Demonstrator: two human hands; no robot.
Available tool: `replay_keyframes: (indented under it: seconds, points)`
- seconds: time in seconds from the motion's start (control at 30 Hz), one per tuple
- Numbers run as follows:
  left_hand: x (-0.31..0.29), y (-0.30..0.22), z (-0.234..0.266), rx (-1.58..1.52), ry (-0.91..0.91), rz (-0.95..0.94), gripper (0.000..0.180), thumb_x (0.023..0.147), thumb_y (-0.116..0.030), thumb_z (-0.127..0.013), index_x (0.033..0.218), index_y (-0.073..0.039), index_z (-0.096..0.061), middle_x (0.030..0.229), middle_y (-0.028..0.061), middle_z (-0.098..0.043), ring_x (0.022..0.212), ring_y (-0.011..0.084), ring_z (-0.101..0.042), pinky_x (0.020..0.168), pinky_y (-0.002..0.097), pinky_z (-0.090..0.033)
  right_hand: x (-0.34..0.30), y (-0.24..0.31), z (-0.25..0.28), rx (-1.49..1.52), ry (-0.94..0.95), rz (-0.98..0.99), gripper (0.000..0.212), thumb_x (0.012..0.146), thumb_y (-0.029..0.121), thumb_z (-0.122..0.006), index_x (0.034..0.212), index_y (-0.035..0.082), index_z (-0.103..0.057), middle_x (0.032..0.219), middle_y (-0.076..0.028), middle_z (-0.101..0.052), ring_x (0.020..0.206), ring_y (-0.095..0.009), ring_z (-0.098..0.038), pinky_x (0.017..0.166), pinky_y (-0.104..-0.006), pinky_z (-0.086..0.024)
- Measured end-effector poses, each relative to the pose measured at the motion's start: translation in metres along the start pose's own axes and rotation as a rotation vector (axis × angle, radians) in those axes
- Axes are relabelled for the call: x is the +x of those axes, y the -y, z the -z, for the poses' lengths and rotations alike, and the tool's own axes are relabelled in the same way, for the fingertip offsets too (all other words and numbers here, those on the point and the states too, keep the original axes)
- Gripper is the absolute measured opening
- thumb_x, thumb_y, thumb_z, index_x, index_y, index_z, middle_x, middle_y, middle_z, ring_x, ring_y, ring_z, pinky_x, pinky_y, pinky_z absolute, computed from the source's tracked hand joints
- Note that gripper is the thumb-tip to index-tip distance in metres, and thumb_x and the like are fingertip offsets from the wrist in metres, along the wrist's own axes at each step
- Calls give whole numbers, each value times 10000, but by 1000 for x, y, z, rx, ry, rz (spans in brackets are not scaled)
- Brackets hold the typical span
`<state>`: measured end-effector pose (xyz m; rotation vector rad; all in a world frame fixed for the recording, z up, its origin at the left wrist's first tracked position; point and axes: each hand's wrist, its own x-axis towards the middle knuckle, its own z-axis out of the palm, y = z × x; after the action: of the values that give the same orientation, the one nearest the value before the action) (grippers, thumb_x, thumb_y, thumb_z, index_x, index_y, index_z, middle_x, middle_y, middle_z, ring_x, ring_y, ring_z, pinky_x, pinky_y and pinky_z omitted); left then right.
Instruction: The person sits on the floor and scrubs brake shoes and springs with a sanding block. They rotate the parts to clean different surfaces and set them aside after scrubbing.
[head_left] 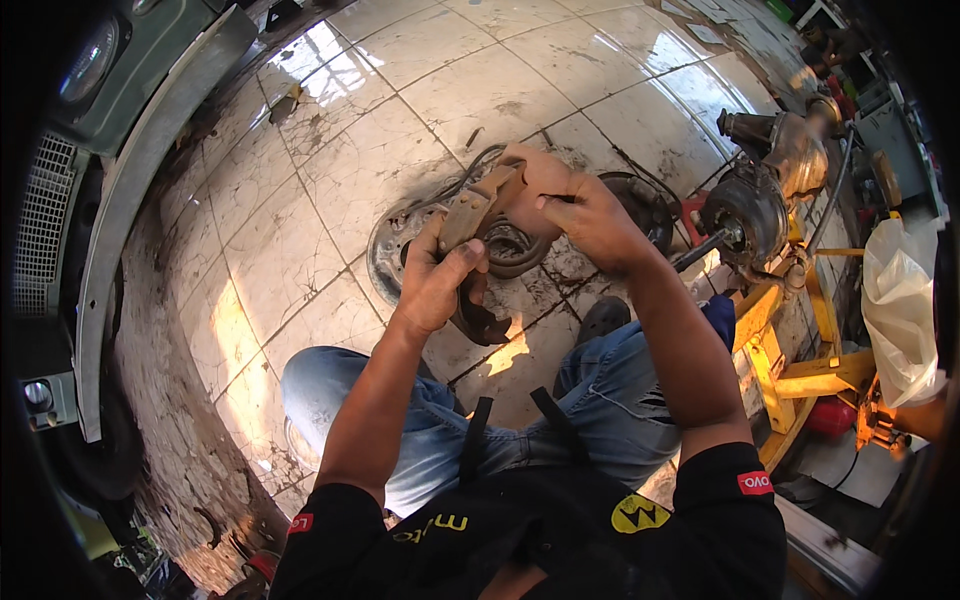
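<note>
My left hand [435, 278] is wrapped around a worn brake shoe [464, 218], with rivet holes showing on its upper face. A dark curved metal piece [482, 322] shows below that hand; whether it belongs to the same shoe I cannot tell. My right hand [598, 222] grips a brown sheet, which looks like sandpaper [538, 182], at its right edge. The sheet's left side overlaps the shoe's far end. Under the hands, a round metal plate [383, 258] and dark rings [522, 262] lie on the floor, partly hidden.
A round dark drum part [640, 200] lies beyond my right hand. To the right, a greasy axle assembly [752, 212] rests by a yellow stand [768, 345]. A clear plastic bag [898, 300] hangs at far right. A vehicle's bumper [125, 190] borders the tiled floor [330, 190] on the left.
</note>
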<state>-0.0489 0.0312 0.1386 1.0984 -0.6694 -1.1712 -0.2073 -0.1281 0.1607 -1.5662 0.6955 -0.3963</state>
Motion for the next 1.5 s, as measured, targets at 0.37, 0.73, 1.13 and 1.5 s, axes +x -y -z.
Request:
replay_keyframes:
  seconds: [0.37, 0.73, 1.13, 1.5]
  points:
    - [-3, -7, 1, 18, -7, 40, 276, 921, -169, -602, 1140, -22, -521, 768, 57, -557, 523, 137, -506, 450, 275, -439, 8, -9, 1, -361, 63, 343, 184, 897, 72, -550, 1050, 20, -637, 813, -147, -661, 735, -133, -579, 691, -332, -477]
    - [-15, -20, 5, 5, 10, 65, 359, 936, -252, -606, 1174, -4, -504, 761, 56, -538, 500, 131, -479, 434, 258, -419, 12, -25, -11, -886, -40, 436, 286, 774, -6, -544, 1041, -30, -644, 920, -195, -678, 783, -328, -660, 699, -404, -511]
    - [-18, -20, 5, 33, 81, 115, 347, 940, -223, -617, 1172, 4, -494, 772, 64, -547, 531, 138, -503, 437, 277, -439, 1, -19, 2, -802, 76, 499, 204, 858, 47, -555, 1036, 19, -650, 861, -242, -650, 777, -344, -664, 672, -414, -483]
    - [-7, 4, 10, 280, 77, -189, 350, 926, -228, -625, 1157, -1, -494, 785, 61, -555, 532, 121, -512, 477, 270, -429, 2, 0, -11, 48, 92, 330, 290, 870, 1, -512, 1127, 7, -646, 1047, -68, -704, 937, -137, -615, 836, -317, -506]
